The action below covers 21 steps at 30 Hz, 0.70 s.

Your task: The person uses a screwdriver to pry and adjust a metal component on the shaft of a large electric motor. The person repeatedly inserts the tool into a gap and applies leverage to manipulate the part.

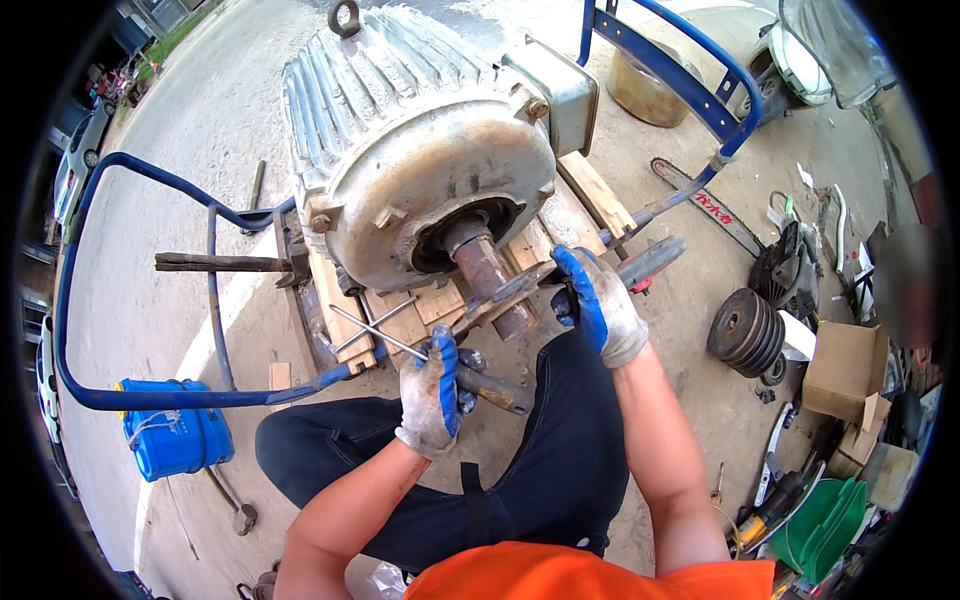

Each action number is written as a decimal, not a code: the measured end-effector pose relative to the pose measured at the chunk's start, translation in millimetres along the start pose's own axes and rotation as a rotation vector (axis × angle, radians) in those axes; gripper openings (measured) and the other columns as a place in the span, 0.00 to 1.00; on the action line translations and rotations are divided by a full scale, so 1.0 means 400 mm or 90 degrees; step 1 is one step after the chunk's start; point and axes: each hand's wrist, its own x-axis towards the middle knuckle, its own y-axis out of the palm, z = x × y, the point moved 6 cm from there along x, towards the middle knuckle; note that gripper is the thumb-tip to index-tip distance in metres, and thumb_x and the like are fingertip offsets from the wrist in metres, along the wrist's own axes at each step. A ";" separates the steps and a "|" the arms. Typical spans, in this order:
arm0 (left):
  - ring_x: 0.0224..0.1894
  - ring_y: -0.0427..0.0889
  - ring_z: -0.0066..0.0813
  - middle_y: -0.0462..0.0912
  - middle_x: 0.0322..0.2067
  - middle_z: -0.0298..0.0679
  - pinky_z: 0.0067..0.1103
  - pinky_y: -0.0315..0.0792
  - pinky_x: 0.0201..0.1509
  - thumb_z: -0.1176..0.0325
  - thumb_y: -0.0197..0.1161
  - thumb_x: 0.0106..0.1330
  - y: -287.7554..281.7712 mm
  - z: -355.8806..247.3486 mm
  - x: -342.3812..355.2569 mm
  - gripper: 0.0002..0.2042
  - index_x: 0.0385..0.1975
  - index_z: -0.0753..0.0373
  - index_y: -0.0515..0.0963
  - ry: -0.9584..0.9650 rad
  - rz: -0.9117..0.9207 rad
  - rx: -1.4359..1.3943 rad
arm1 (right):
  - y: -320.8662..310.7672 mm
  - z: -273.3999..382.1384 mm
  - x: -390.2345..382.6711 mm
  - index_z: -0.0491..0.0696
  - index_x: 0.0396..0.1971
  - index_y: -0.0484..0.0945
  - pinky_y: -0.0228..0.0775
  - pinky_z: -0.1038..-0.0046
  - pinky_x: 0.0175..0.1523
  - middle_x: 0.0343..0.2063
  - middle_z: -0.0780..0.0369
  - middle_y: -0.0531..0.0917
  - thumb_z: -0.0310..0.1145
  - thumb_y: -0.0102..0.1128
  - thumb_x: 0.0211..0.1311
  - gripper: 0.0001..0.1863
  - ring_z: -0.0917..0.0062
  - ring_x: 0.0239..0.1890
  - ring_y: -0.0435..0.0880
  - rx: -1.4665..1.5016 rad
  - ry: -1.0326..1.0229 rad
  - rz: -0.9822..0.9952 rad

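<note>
A large silver-grey electric motor (440, 170) stands in front of me, its rusty shaft (480, 265) pointing toward me. A flat, worn metal piece (510, 292) lies across the shaft; I cannot tell whether it encircles it. My right hand (605, 308), in a white and blue glove, has its fingers closed at the right end of that piece. Low by the shaft, my left hand (432, 395), gloved alike, is wrapped round a long screwdriver (495, 388). Its thin shaft reaches toward the motor's base and crosses a second thin rod (355, 342).
Wooden blocks (405, 325) support the motor on a blue tubular frame (215, 398). At left is a blue container (175, 430). On the right lie a chainsaw (715, 215), a grooved pulley (748, 335), a cardboard box (843, 370) and a green bin (822, 525).
</note>
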 end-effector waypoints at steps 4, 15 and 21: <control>0.20 0.77 0.20 0.80 0.26 0.37 0.14 0.67 0.15 0.51 0.60 0.66 0.023 0.043 -0.100 0.21 0.44 0.64 0.72 -0.006 0.069 0.043 | -0.043 -0.033 -0.117 0.42 0.50 0.72 0.67 0.76 0.24 0.23 0.62 0.73 0.29 0.49 0.66 0.14 0.78 0.19 0.72 -0.089 -0.094 0.042; 0.35 0.80 0.27 0.76 0.37 0.36 0.23 0.76 0.40 0.59 0.69 0.60 0.117 0.007 -0.115 0.32 0.57 0.74 0.64 -0.100 0.303 -0.024 | -0.196 0.069 -0.258 0.39 0.39 0.77 0.72 0.75 0.28 0.29 0.60 0.81 0.24 0.59 0.55 0.11 0.76 0.24 0.79 -0.429 -0.389 -0.103; 0.25 0.79 0.22 0.80 0.24 0.38 0.14 0.70 0.23 0.58 0.63 0.65 0.162 -0.118 -0.113 0.19 0.44 0.69 0.74 -0.172 0.363 0.214 | -0.314 -0.162 -0.021 0.45 0.38 0.72 0.53 0.82 0.15 0.15 0.70 0.68 0.29 0.54 0.63 0.06 0.87 0.12 0.63 0.274 -0.042 -0.369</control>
